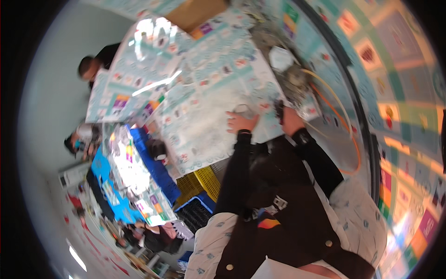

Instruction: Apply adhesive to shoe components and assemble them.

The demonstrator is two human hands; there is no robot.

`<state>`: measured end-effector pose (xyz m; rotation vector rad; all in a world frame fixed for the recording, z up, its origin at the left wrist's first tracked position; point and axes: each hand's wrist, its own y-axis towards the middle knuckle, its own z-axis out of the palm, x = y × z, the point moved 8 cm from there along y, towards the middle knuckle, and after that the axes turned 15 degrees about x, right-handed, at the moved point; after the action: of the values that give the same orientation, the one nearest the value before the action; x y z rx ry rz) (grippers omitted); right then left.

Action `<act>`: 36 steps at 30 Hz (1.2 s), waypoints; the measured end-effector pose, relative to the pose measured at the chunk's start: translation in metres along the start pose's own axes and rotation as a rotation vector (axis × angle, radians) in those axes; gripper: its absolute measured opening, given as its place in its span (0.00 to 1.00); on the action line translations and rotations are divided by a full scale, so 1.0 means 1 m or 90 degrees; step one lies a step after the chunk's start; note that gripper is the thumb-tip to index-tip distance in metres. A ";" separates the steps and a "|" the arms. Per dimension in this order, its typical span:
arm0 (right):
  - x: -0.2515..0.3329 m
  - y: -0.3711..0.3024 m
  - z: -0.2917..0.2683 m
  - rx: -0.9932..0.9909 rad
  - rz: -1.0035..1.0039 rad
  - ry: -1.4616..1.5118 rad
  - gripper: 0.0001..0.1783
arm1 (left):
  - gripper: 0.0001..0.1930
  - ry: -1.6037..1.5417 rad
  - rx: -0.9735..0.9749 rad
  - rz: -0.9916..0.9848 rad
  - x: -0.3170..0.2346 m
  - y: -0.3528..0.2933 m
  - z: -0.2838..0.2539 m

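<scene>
My left hand (242, 122) rests on the patterned table cover (204, 107) with its fingers spread. Just beyond it lies a small round, pale ring-shaped thing (242, 109), close to or touching the hand; its kind is too blurred to tell. To the right, my right hand (291, 120) is closed around a dark, narrow tool (279, 109) that stands up past the fingers near the table's right edge. The exact kind of that tool does not show.
Beyond the right edge are a crumpled white lump (281, 59), an orange hose (338, 116) and a yellowish hose (332, 89). A cardboard piece (197, 15) lies at the far side. Yellow crates (207, 182) and a blue crate (197, 204) stand at the left. Other people (93, 67) are farther left.
</scene>
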<state>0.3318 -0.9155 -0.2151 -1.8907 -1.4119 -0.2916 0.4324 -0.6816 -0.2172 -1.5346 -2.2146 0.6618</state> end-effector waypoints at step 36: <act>0.212 -0.071 0.053 -0.088 -0.152 -0.222 0.12 | 0.65 -0.018 -0.272 -0.362 0.870 0.178 -0.253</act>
<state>0.3328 -0.7172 -0.0997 -1.9522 -1.9007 -0.1813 0.4086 0.2320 -0.0822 -0.9576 -2.7551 0.0368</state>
